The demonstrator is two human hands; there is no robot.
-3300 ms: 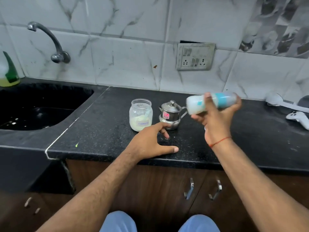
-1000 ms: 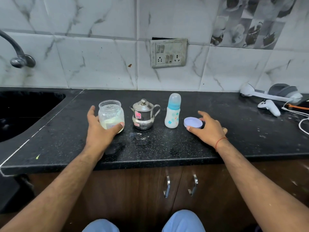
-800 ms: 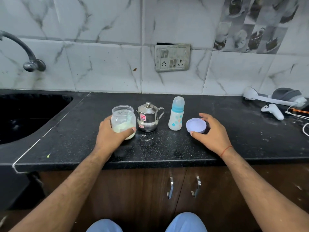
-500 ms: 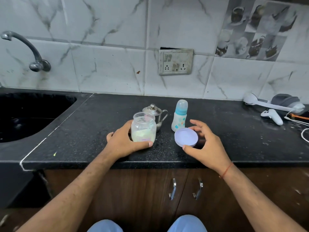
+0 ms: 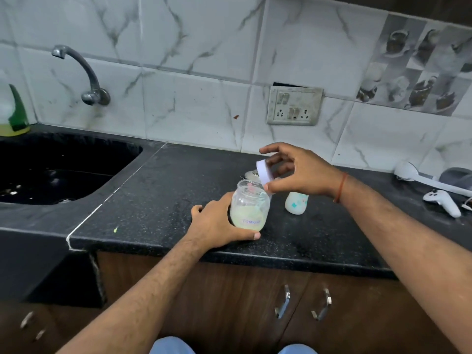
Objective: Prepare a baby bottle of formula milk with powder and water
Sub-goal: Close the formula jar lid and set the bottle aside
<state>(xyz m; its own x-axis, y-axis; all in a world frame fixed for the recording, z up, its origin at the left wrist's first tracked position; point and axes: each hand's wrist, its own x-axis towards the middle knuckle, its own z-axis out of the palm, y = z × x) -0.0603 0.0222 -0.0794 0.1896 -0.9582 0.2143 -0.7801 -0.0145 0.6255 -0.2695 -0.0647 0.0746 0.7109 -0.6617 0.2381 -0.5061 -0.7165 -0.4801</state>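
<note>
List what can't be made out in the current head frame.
- Baby bottle: top hidden behind the right hand, so cap and fill level are unreadable.
- Steel pot: only a sliver shows behind the lid and jar.
- Jar label: text too blurred to read.
- Green bottle: cut by the left edge.
- Left hand: fingers hidden behind the jar.

White marble-look wall tiles (image 5: pixel 194 103), socket plate (image 5: pixel 293 106) set in them. Black speckled counter (image 5: pixel 158 200), black sink (image 5: pixel 58 169) left under tap (image 5: pixel 84 72). Brown cabinet doors (image 5: pixel 255 302) below.
</note>
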